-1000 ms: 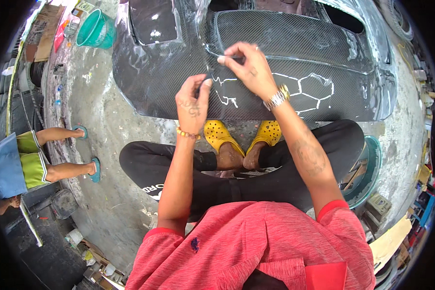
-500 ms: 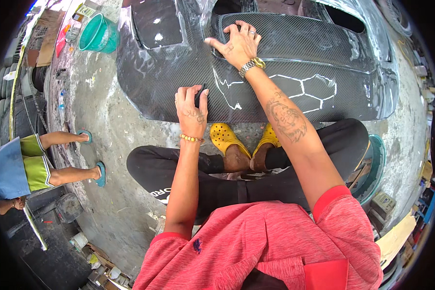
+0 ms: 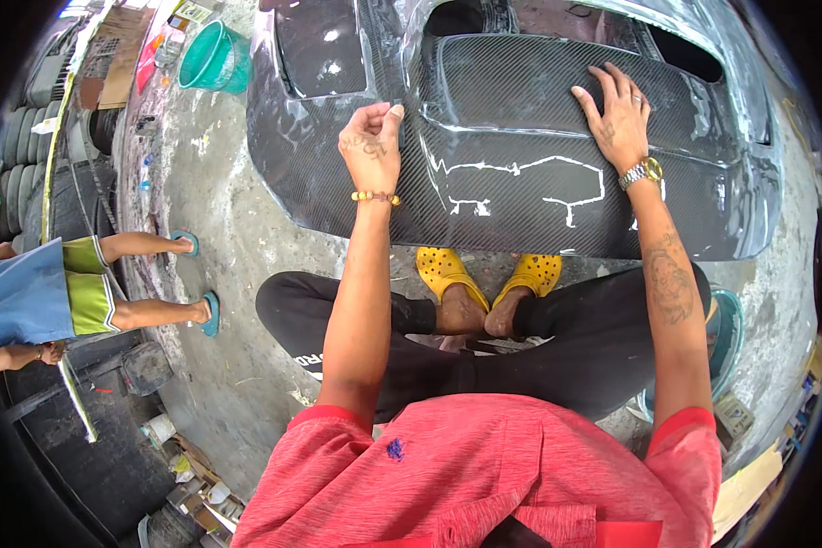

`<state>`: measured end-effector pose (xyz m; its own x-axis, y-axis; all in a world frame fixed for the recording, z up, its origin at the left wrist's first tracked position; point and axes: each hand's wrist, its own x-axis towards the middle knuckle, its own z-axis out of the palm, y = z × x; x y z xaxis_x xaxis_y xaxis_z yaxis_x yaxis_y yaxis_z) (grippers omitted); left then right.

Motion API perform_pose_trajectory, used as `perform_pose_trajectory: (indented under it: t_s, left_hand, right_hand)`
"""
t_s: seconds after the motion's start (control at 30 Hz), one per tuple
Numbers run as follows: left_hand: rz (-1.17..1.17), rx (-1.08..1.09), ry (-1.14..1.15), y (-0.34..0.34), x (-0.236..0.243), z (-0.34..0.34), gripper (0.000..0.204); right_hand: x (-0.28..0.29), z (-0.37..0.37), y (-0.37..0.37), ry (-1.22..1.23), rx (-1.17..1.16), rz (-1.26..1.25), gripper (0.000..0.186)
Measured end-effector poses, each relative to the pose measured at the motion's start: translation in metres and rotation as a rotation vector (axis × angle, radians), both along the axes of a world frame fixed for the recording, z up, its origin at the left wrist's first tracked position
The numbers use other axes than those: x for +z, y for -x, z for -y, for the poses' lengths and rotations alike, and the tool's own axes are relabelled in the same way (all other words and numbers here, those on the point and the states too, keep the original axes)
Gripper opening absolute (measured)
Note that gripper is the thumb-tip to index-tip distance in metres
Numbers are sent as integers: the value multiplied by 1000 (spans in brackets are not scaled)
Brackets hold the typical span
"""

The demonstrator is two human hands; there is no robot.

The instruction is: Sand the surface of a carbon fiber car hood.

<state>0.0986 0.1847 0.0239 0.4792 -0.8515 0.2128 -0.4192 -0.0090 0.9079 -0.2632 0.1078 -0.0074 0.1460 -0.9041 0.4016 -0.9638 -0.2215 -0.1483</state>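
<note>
A large dark carbon-fibre body panel (image 3: 511,219) spreads in front of me, glossy, with whitish smears and openings at its far side. My left hand (image 3: 370,146) is over its left half with fingertips pinched together; what they hold, if anything, is hard to make out against the dark weave. On the raised section at the right, my right hand (image 3: 616,123) rests with fingers spread and nothing in its grasp. Bright white reflections and lines show on the panel's near part.
My yellow clogs (image 3: 443,269) are under the near edge. A teal bucket (image 3: 215,55) stands at back left, a larger teal tub (image 3: 731,338) by my right knee. Another person (image 3: 27,288) in blue and green is at the left, holding a pale strip, beside stacked tyres (image 3: 27,164).
My right hand has moved from the upper middle to the right and down onto the panel. My left hand has risen; the dark piece seen in it earlier is indistinct now.
</note>
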Motion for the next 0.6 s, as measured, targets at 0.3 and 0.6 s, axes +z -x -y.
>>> perform_pose_trajectory:
  t_s: [0.3, 0.6]
  left_hand:
    - [1165, -459, -180, -15, 34, -18, 61]
    - [809, -246, -116, -29, 39, -1, 45]
  right_hand:
    - [3, -2, -6, -15, -39, -1, 55]
    - [0, -1, -5, 2, -44, -9, 55]
